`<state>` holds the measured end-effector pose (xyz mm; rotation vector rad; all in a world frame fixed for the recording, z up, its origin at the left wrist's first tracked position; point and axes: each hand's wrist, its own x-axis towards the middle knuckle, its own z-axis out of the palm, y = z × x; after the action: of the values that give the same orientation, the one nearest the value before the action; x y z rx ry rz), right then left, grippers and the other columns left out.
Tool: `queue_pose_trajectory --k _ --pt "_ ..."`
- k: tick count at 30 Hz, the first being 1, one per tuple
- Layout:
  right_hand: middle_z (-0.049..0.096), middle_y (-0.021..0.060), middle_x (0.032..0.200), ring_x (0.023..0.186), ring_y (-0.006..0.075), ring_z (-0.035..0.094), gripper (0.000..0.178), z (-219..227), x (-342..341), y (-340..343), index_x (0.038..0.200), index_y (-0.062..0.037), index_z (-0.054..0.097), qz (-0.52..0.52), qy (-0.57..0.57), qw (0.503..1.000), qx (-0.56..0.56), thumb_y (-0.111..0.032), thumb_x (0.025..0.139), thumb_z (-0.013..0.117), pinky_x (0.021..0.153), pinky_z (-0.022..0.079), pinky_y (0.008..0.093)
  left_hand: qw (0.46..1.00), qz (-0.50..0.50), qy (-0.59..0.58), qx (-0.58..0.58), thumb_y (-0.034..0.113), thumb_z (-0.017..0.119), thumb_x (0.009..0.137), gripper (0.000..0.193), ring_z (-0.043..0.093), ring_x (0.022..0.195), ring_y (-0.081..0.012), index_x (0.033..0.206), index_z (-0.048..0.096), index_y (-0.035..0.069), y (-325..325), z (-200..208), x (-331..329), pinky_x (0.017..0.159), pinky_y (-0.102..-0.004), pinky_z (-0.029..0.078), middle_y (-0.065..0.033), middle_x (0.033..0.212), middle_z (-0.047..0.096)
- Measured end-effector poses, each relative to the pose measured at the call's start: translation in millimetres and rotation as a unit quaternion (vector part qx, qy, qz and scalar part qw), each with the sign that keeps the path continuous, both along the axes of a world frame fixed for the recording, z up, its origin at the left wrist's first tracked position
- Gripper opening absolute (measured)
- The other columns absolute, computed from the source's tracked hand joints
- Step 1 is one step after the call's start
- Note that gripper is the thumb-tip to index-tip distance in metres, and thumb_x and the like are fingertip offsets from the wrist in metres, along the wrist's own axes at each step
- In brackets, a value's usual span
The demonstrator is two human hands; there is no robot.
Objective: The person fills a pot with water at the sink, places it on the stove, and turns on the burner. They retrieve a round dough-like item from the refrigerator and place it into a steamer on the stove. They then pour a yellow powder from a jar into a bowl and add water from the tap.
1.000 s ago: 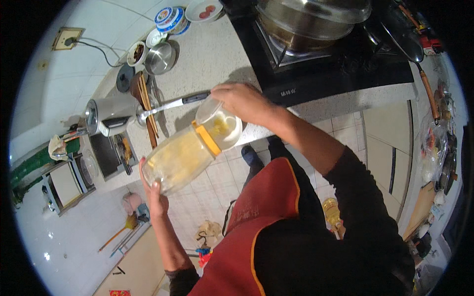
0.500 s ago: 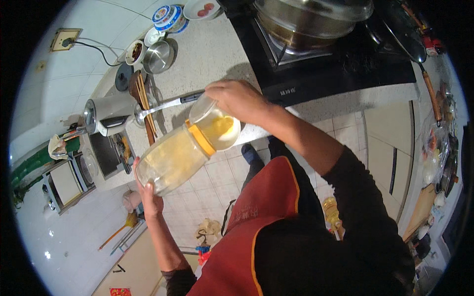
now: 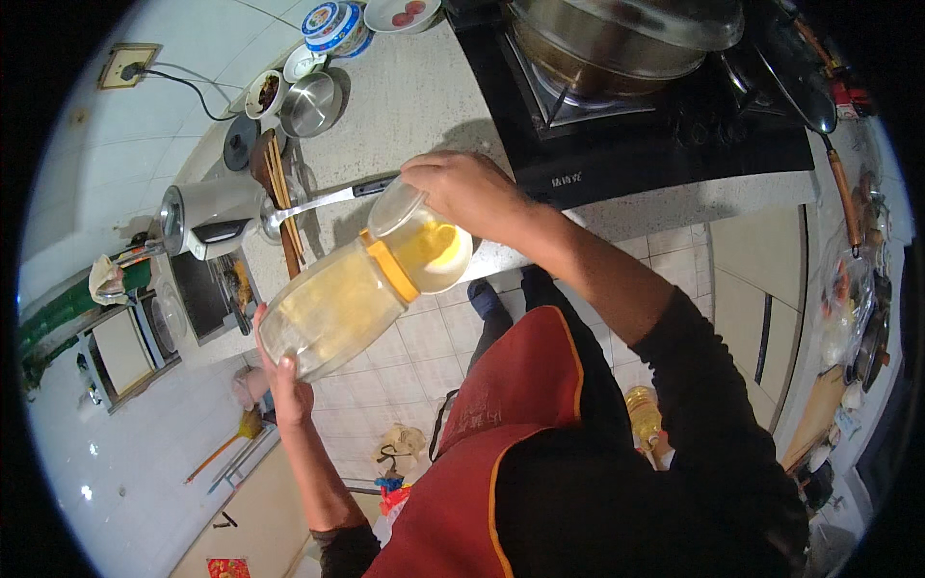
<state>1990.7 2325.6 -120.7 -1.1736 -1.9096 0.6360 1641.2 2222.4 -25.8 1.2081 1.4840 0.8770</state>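
The left hand [image 3: 279, 380] cups the base of a big oil jug [image 3: 332, 308], tilted mouth-up toward two o'clock into a small glass bowl [image 3: 424, 246] clamped by the right hand [image 3: 467, 193]. Over-tilting risks flooding the bowl; oily glass may slip.

Big clear plastic oil bottle [image 3: 332, 308], yellow oil inside, orange collar at the neck, tilted with its mouth over a small white bowl [image 3: 431, 252] that already holds a yellow pool, just off the desk [image 3: 414, 106] edge.
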Motion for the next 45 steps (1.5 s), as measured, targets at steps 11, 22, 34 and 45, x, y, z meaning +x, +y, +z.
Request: queue_pose_trajectory --k 11,22,34,45 --pt "0.067 0.0145 0.100 0.093 0.0363 0.066 0.011 -2.2 2.3 3.0 0.089 0.0004 0.064 -0.011 0.036 0.999 0.022 -0.004 0.080 0.060 0.081 0.054 0.0442 1.000 -0.009 -0.028 -0.007 0.058 0.070 0.078 0.106 0.029 0.143 -0.0296 0.155 0.021 0.004 4.8 -1.0 5.4 0.117 -0.0445 0.023 -0.0147 0.154 0.027" --pt "0.068 0.0185 0.113 0.104 0.0349 0.067 0.025 7.6 4.9 2.2 0.106 0.0017 0.067 0.008 -0.025 0.998 -0.059 -0.003 0.082 0.061 0.089 0.054 0.0399 1.000 -0.005 -0.005 -0.003 0.057 0.069 0.077 0.107 0.030 0.142 -0.0304 0.155 0.020 0.003 2.4 -0.3 5.3 0.116 -0.0439 0.026 -0.0158 0.154 0.028" --pt "0.068 0.0173 0.111 0.100 0.0348 0.067 0.027 22.9 -0.9 8.3 0.108 0.0006 0.066 0.028 -0.041 0.999 -0.001 0.000 0.081 0.061 0.085 0.056 0.0391 0.998 0.029 -0.054 0.004 0.059 0.073 0.075 0.110 0.033 0.142 -0.0312 0.156 0.020 0.007 -5.9 -14.7 3.9 0.116 -0.0447 0.028 -0.0166 0.153 0.031" --pt "0.068 0.0156 0.105 0.101 0.0349 0.065 0.020 12.1 -0.6 1.4 0.101 -0.0006 0.065 0.014 0.002 0.999 -0.034 -0.002 0.082 0.059 0.087 0.053 0.0423 1.000 0.019 -0.010 0.018 0.060 0.075 0.071 0.113 0.030 0.143 -0.0304 0.155 0.023 0.006 -1.6 -13.4 4.7 0.118 -0.0432 0.023 -0.0163 0.154 0.031"
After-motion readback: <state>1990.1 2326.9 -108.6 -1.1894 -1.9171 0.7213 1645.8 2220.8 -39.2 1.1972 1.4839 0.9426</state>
